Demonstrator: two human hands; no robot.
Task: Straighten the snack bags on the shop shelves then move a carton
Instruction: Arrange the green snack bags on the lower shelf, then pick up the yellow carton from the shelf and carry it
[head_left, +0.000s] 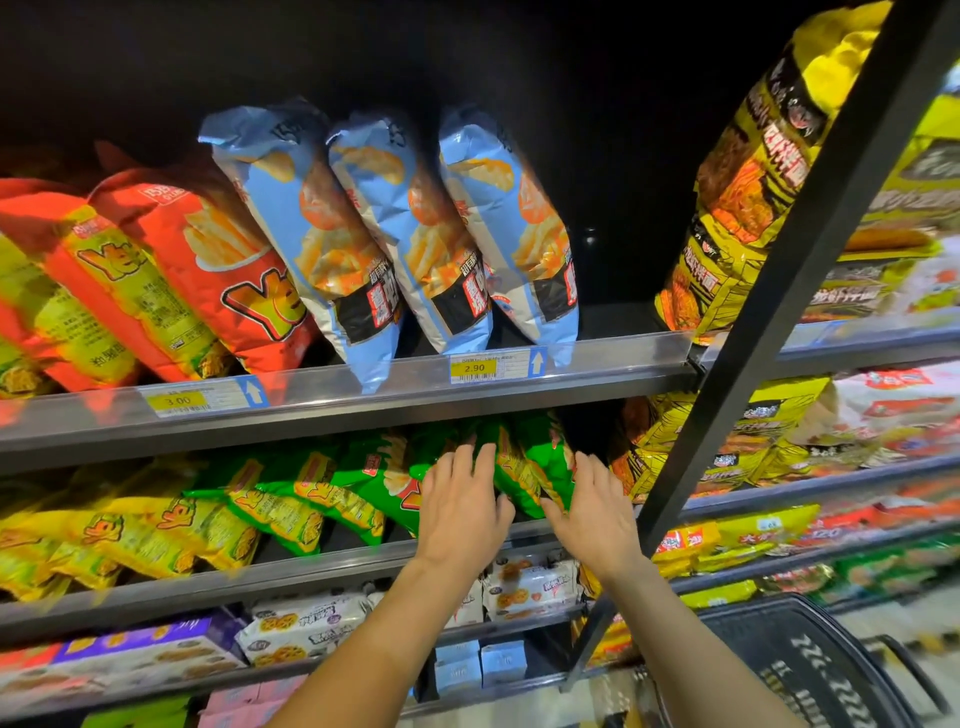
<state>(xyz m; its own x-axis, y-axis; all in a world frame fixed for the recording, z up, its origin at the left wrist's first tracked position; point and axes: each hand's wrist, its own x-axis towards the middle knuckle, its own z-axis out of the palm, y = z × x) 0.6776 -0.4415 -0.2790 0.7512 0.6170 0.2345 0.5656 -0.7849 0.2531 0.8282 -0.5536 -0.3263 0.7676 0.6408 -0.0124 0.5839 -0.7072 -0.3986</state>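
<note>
Both hands reach to the green snack bags (524, 467) on the shelf directly below the shelf rail with the yellow 2.90 price tag (474, 368). The left hand (460, 506) lies flat on the front of the green bags, fingers open and slightly spread. The right hand (592, 512) touches the right side of the same bags, fingers also spread, not pinching anything. Above the price tag, three blue snack bags (405, 234) lean to the left. A black basket (810, 660) is far below the tag, to the right. No carton is clearly visible.
</note>
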